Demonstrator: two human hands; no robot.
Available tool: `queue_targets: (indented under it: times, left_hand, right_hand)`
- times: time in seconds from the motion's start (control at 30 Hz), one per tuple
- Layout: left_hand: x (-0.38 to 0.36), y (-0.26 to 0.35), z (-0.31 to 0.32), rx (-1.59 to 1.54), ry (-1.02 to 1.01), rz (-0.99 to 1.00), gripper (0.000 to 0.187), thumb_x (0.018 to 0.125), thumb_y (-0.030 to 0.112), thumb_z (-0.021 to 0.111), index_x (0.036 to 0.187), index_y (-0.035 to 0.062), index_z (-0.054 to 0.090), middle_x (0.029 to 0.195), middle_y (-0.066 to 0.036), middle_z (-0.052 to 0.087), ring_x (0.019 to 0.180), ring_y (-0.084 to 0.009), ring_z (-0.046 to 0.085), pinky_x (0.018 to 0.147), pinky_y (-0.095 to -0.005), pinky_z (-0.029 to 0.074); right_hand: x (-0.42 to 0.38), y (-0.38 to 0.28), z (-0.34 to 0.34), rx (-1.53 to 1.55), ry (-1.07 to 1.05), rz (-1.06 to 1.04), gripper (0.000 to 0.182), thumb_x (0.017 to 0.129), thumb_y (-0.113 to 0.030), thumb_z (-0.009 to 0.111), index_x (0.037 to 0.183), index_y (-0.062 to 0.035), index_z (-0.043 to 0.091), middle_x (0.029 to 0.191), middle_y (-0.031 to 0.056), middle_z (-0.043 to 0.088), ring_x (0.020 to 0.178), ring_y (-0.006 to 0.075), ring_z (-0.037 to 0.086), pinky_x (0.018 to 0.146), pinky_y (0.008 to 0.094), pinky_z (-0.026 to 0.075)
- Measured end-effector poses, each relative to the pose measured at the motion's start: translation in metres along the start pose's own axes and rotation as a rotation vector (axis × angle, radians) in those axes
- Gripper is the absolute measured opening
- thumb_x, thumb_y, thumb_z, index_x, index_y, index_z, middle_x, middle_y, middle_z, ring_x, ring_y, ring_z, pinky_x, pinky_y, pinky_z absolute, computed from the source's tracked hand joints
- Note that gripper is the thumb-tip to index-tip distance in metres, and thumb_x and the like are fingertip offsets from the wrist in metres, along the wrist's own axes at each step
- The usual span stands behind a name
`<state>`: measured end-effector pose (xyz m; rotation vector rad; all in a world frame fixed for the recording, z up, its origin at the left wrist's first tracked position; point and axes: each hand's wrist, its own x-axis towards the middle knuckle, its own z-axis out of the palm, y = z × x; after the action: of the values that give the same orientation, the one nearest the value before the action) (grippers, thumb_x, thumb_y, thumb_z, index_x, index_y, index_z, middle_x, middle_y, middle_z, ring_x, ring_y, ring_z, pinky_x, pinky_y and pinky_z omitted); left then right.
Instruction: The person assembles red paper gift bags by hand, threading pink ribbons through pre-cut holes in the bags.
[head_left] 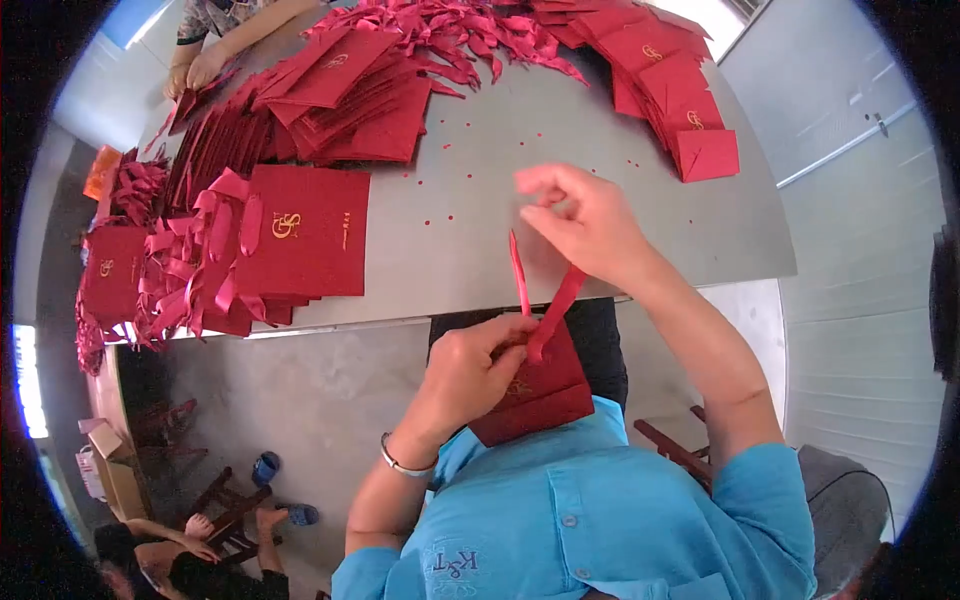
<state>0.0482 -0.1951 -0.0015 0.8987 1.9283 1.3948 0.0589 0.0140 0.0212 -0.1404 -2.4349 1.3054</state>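
A small dark red paper bag (547, 385) with gold print lies flat against my front, below the table edge. My left hand (465, 375) pinches its upper part between thumb and fingers. A red ribbon (560, 312) runs from the bag up to my right hand (585, 222), which is raised above the table edge with curled, slightly blurred fingers. The ribbon passes under the palm, apparently gripped by the lower fingers, while thumb and index finger stay a little apart. Another narrow ribbon end (518, 268) sticks up from the bag beside my left fingertips.
On the grey table (450, 250) are stacked red bags (310, 230) with ribbon handles, flat bags (350, 110), loose ribbons (450, 30) and more bags (665, 90) at right. Small red dots are scattered about. A co-worker's hands (205, 70) handle bags at far left. Another person sits lower left.
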Motion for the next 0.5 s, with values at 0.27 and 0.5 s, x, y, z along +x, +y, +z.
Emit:
queue_targets:
  times: [0.27,0.5]
  left_hand:
    - [0.001,0.001,0.001,0.065,-0.019,-0.052,0.026,0.082,0.003,0.06,0.108,0.0018,0.065,0.093,-0.01,0.071,0.084,-0.013,0.066,0.076,-0.0277,0.052]
    - [0.006,0.01,0.0,0.112,-0.041,-0.04,0.026,0.083,0.005,0.06,0.108,0.0023,0.065,0.091,-0.01,0.071,0.083,-0.0129,0.066,0.076,-0.0279,0.052]
  right_hand:
    - [-0.074,-0.009,-0.038,-0.021,-0.138,0.799,0.031,0.087,-0.028,0.065,0.073,-0.001,0.066,0.056,0.0028,0.059,0.051,0.0071,0.054,0.045,0.0233,0.04]
    - [-0.044,0.003,-0.025,-0.679,0.104,0.486,0.033,0.079,-0.031,0.072,0.072,0.0013,0.067,0.054,0.0059,0.058,0.053,0.011,0.058,0.049,0.0283,0.045]
